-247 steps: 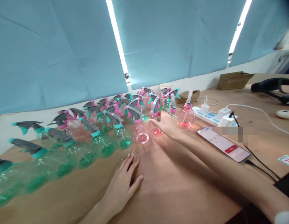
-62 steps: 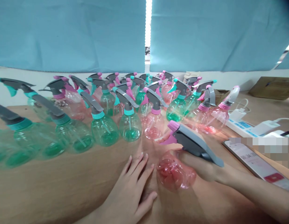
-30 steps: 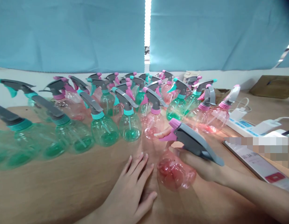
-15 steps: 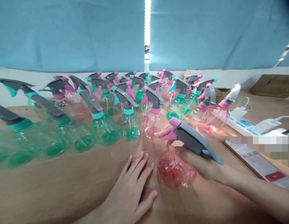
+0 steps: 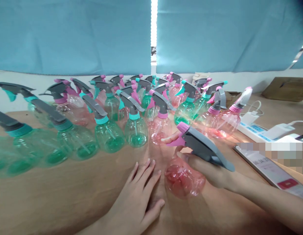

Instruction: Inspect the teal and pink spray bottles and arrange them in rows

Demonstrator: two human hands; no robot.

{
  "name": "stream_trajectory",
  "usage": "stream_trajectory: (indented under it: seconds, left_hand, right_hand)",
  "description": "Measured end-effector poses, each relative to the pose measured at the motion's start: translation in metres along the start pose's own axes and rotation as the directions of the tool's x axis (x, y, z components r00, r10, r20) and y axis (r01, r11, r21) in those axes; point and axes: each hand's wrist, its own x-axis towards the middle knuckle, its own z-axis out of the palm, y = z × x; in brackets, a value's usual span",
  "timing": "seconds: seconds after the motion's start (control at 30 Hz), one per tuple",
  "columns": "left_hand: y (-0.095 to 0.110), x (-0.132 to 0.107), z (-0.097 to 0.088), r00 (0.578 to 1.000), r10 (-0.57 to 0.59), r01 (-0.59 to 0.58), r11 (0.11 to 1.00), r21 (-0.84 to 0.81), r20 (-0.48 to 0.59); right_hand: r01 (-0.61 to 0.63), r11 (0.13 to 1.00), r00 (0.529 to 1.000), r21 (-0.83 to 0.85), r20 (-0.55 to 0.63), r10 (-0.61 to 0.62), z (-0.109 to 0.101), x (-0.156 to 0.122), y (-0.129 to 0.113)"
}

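While the right hand (image 5: 210, 168) wraps around the neck of a pink spray bottle (image 5: 188, 163), its fingers are curled closed on it just under the grey trigger head (image 5: 205, 150), with the forefinger reaching forward to the pink trigger lever (image 5: 174, 143). The left hand (image 5: 139, 199) lies flat on the wooden table (image 5: 68, 195), palm down, fingers straight and only slightly spread; it holds nothing, and its fingertips sit just beside the bottle's round body without clearly touching it (the gap is too fine to judge).

The pink spray bottle is in front of the person, near the table's middle, between the left hand and a phone (image 5: 268, 169) lying at the right. It is tilted: the body leans toward the camera and down to the left, and whether its base rests on the table or hangs just above it cannot be told. The long axis of the head runs from lower right to upper left, the pink nozzle cap (image 5: 182, 127) pointing away toward the rows of green and pink spray bottles (image 5: 135, 129) standing behind it, along the wall. A white power strip (image 5: 254, 130) lies beyond the phone.
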Motion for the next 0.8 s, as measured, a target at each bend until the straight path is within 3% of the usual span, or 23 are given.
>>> stream_trajectory:
  seconds: [0.3, 0.8]
  left_hand:
    - [-0.0004, 0.0003, -0.0011, 1.0, 0.004, -0.005, 1.0, 0.018, 0.014]
    - [0.0006, 0.0014, -0.0005, 1.0, 0.002, -0.002, 1.0, 0.016, 0.019]
  right_hand:
    - [-0.047, 0.997, 0.999, -0.064, -0.005, 0.047, -0.0028, -0.0056, 0.0079]
    - [0.007, 1.0, 1.0, -0.023, 0.004, -0.007, -0.0043, -0.0012, -0.0002]
